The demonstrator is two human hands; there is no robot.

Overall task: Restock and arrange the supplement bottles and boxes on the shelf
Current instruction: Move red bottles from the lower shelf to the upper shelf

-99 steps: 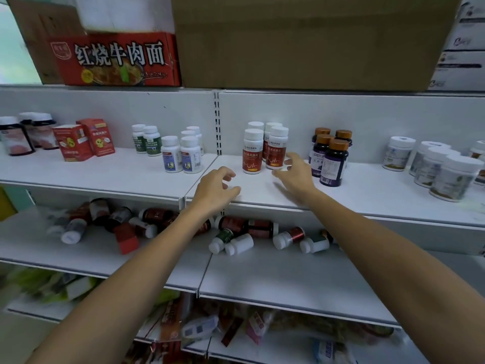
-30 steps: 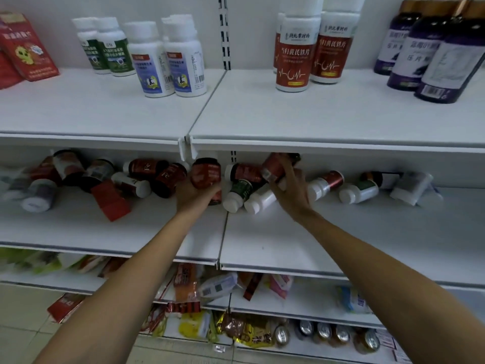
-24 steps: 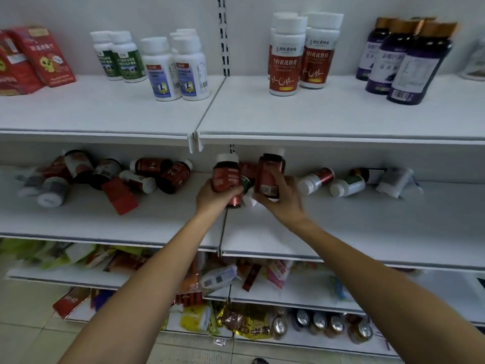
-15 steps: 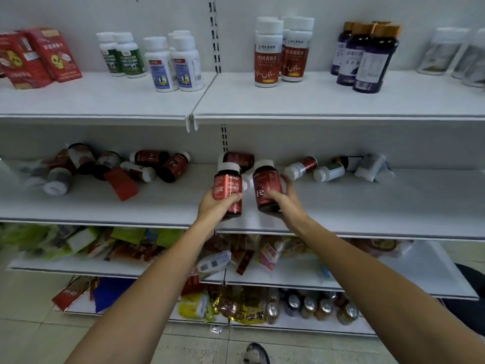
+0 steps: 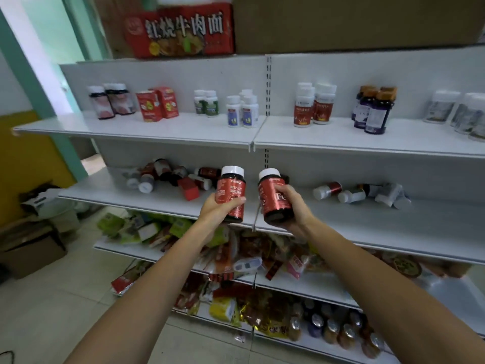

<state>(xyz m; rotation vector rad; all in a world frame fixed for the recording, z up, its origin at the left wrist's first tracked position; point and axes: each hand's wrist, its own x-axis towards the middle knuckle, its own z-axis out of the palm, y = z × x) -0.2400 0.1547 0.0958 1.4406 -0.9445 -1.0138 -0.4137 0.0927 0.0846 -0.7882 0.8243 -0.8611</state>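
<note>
My left hand (image 5: 216,210) grips a dark bottle with a red label and white cap (image 5: 231,190), held upright in front of the middle shelf (image 5: 393,222). My right hand (image 5: 294,206) grips a second red-labelled bottle (image 5: 273,198), tilted slightly left. Both bottles hang in the air just off the shelf's front edge. On the middle shelf more bottles lie toppled at the left (image 5: 168,174) and at the right (image 5: 351,193), with a red box (image 5: 188,189) among them. The upper shelf (image 5: 183,131) holds upright groups of bottles and red boxes (image 5: 157,103).
Snack packets (image 5: 236,253) fill the lower shelves, and cans (image 5: 336,329) stand on the bottom one. Cardboard boxes (image 5: 31,248) sit on the floor at left. A red noodle carton (image 5: 181,30) and a brown carton (image 5: 354,19) rest on top.
Both hands reached into the middle shelf, each took a red-labelled bottle and drew it back out past the shelf edge. The view has pulled back and risen.
</note>
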